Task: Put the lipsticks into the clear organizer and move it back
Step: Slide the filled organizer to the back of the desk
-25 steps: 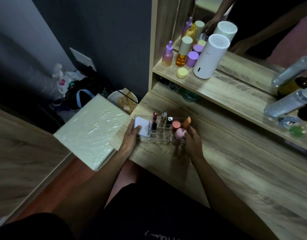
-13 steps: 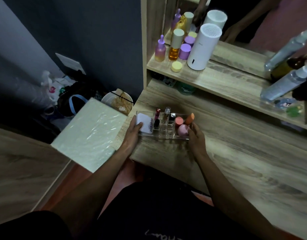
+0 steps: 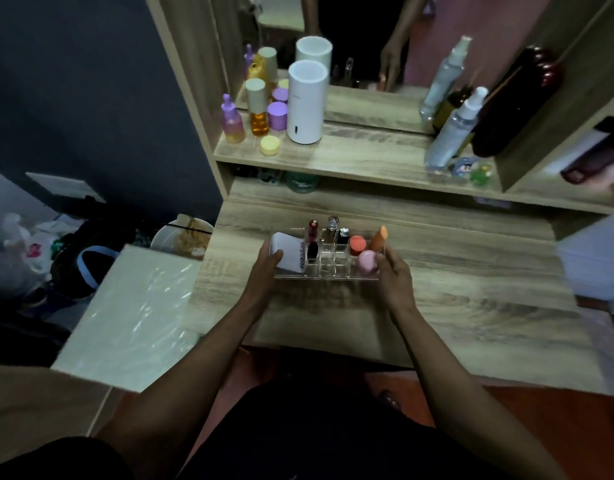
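Your left hand [image 3: 264, 271] grips one end of the clear organizer [image 3: 328, 268], your right hand [image 3: 393, 282] the other; it sits between them on the desk [image 3: 471, 289]. Lipsticks [image 3: 312, 231] stand upright inside. Beyond: shelf [image 3: 367, 157], white cylinder [image 3: 305, 102].

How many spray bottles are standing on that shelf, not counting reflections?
1: a clear spray bottle with a white nozzle stands at the right end of the shelf; the one behind it is its mirror reflection. Others may be hidden.

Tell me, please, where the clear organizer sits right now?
In the head view, the clear organizer sits mid-desk below the shelf, with the left hand at its left end and the right hand at its right end.
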